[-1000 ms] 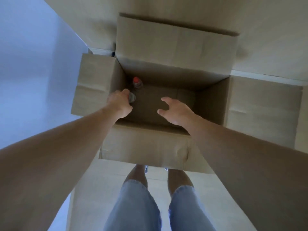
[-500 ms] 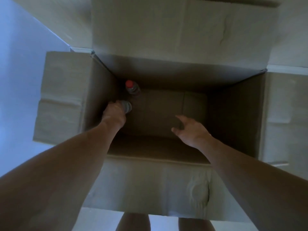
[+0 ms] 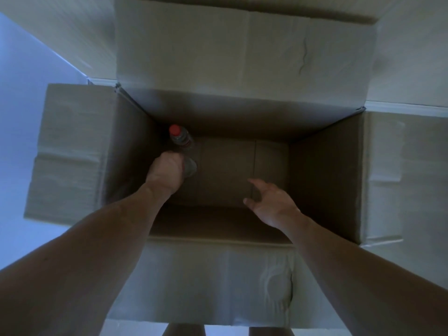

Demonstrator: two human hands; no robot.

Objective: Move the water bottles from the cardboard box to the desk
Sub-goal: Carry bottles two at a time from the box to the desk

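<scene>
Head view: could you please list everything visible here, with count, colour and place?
box: one, brown cardboard, open, flaps spread, on the floor.
bottles: two, clear, upright in the box's far-left corner; one red-capped, one under the left hand, cap hidden.
floor: pale, left of the box.
wall: light, behind the box.
legs: two, at the bottom edge.
hands: left hand grips the nearer bottle; right hand open inside the box, holding nothing.

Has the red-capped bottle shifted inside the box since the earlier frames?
No. The red-capped bottle stands in the same far-left corner of the cardboard box; only the camera came closer.
</scene>
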